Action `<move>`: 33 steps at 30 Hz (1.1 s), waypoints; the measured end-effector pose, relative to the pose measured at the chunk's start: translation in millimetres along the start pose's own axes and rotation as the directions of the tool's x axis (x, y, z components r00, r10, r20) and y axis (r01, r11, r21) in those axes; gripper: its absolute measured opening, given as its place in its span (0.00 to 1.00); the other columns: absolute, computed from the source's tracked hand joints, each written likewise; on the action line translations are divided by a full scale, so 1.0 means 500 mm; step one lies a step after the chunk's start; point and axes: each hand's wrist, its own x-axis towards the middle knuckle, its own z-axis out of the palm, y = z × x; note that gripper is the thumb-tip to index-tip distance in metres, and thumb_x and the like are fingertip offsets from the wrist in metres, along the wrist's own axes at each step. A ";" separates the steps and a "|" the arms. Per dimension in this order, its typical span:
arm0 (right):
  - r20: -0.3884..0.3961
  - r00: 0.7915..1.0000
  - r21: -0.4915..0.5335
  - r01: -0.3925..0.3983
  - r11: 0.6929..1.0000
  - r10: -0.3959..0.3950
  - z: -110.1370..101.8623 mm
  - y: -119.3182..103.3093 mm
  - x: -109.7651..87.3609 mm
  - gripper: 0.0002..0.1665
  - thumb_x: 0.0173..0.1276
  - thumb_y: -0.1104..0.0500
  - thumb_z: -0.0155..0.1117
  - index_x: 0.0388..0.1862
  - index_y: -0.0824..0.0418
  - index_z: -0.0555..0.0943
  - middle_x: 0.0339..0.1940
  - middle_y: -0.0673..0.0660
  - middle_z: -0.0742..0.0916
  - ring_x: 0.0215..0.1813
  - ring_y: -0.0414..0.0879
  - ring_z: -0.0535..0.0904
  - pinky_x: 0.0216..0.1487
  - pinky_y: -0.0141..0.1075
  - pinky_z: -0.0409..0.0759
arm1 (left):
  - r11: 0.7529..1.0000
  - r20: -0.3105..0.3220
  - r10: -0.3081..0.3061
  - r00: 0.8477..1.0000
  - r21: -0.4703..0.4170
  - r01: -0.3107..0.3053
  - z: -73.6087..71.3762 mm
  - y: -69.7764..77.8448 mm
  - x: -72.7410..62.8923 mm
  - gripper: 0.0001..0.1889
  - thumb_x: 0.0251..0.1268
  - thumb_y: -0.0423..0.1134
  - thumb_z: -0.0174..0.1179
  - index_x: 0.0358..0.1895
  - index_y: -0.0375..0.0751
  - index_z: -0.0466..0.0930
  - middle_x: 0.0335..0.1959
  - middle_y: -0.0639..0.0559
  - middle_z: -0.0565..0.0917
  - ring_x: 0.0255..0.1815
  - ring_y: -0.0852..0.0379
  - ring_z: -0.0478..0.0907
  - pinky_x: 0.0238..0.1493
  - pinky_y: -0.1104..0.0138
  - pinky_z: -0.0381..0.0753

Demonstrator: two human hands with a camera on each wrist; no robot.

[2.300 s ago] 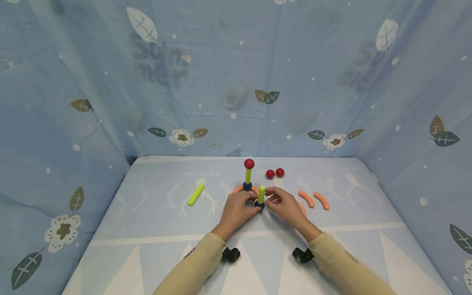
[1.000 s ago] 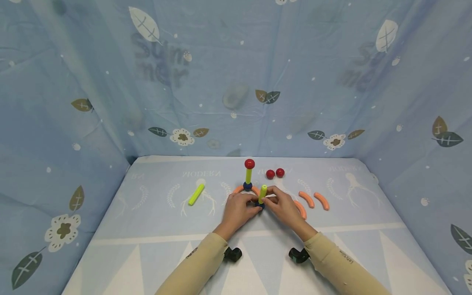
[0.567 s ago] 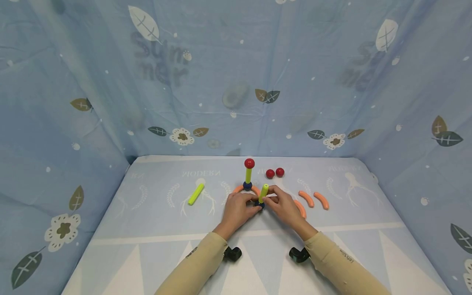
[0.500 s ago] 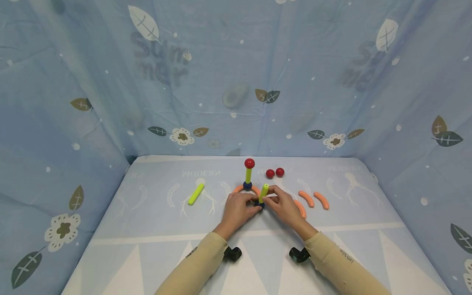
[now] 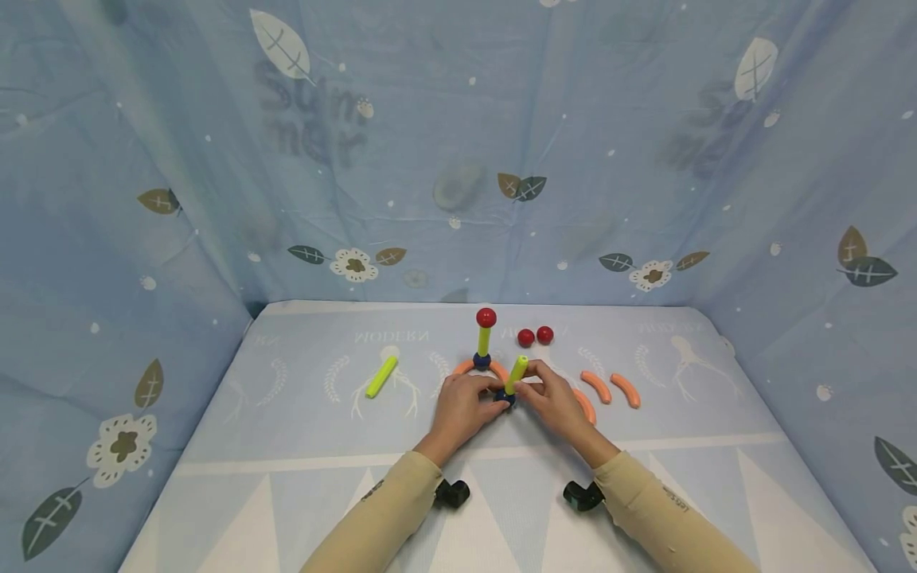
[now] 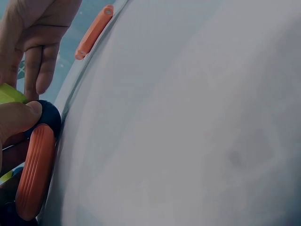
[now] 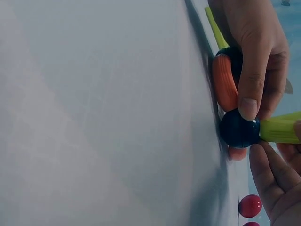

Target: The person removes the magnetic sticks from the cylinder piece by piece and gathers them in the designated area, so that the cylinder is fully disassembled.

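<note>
Navy ball, held by the left hand, meets a lime rod (pinched by the right hand).

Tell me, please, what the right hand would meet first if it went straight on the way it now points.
The right hand pinches the tilted green stick; past that, the line seems to reach the orange arc by the far blue ball first, though depth and height are unclear.

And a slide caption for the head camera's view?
Left grip on the blue ball, right grip on its leaning green rod, with a red-topped stick upright behind.
</note>
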 end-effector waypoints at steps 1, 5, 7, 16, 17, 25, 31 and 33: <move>-0.002 1.000 0.012 -0.010 1.000 0.010 -0.003 -0.002 0.001 0.17 0.77 0.55 0.63 0.59 0.59 0.75 0.58 0.62 0.81 0.50 0.51 0.88 0.48 0.41 0.85 | 1.000 0.001 0.000 1.000 0.000 0.000 0.000 0.000 0.000 0.16 0.56 0.52 0.76 0.46 0.54 0.91 0.37 0.63 0.89 0.41 0.64 0.84 0.56 0.55 0.74; -0.023 0.999 0.020 -0.049 0.999 0.049 -0.018 -0.009 0.004 0.17 0.77 0.55 0.62 0.59 0.61 0.74 0.58 0.64 0.80 0.48 0.52 0.88 0.48 0.44 0.86 | 1.000 0.001 0.001 1.000 -0.001 -0.001 -0.001 0.002 0.000 0.16 0.56 0.51 0.77 0.46 0.54 0.91 0.37 0.63 0.89 0.41 0.64 0.84 0.58 0.54 0.74; -0.041 0.996 -0.026 -0.076 0.997 0.075 -0.027 -0.009 0.005 0.16 0.77 0.55 0.63 0.58 0.60 0.75 0.57 0.62 0.81 0.49 0.53 0.88 0.47 0.43 0.85 | 1.000 0.006 0.000 1.000 0.001 0.000 -0.002 0.002 0.000 0.16 0.56 0.51 0.77 0.47 0.53 0.91 0.37 0.63 0.89 0.41 0.64 0.84 0.59 0.54 0.74; -0.128 0.984 -0.313 -0.157 0.937 0.122 -0.059 0.013 0.014 0.16 0.72 0.52 0.69 0.51 0.60 0.81 0.42 0.54 0.87 0.44 0.48 0.83 0.45 0.43 0.81 | 1.000 0.021 -0.019 1.000 0.007 0.019 -0.003 0.003 0.001 0.16 0.56 0.52 0.77 0.47 0.53 0.91 0.38 0.63 0.89 0.41 0.65 0.83 0.60 0.54 0.73; -0.130 0.983 -0.336 -0.165 0.927 0.128 -0.061 0.014 0.015 0.17 0.71 0.52 0.69 0.51 0.60 0.82 0.41 0.53 0.87 0.43 0.47 0.83 0.43 0.42 0.81 | 1.000 0.023 -0.021 1.000 0.007 0.021 -0.002 0.003 0.001 0.16 0.56 0.52 0.77 0.47 0.54 0.91 0.38 0.63 0.89 0.41 0.65 0.83 0.60 0.55 0.73; -0.093 0.983 -0.486 -0.184 0.854 0.159 -0.067 0.012 0.016 0.22 0.68 0.53 0.72 0.58 0.60 0.83 0.37 0.53 0.87 0.36 0.47 0.80 0.34 0.39 0.79 | 1.000 0.026 -0.031 0.999 -0.004 0.031 -0.003 0.005 0.001 0.15 0.57 0.51 0.76 0.46 0.54 0.91 0.37 0.63 0.89 0.39 0.64 0.82 0.57 0.55 0.73; -0.065 0.991 -0.566 -0.135 0.813 0.120 -0.066 0.021 0.013 0.24 0.66 0.55 0.73 0.60 0.59 0.83 0.33 0.53 0.87 0.31 0.45 0.77 0.29 0.37 0.76 | 1.000 0.029 -0.028 0.999 0.000 0.028 -0.004 0.006 0.001 0.16 0.56 0.51 0.77 0.47 0.53 0.91 0.37 0.64 0.89 0.39 0.64 0.82 0.58 0.54 0.73; -0.067 0.992 -0.580 -0.128 0.804 0.109 -0.065 0.024 0.013 0.24 0.66 0.55 0.74 0.61 0.57 0.84 0.33 0.52 0.86 0.30 0.44 0.77 0.28 0.37 0.75 | 1.000 0.030 -0.026 0.999 0.002 0.026 -0.004 0.006 0.002 0.16 0.56 0.51 0.76 0.47 0.53 0.91 0.37 0.64 0.89 0.40 0.64 0.83 0.58 0.55 0.73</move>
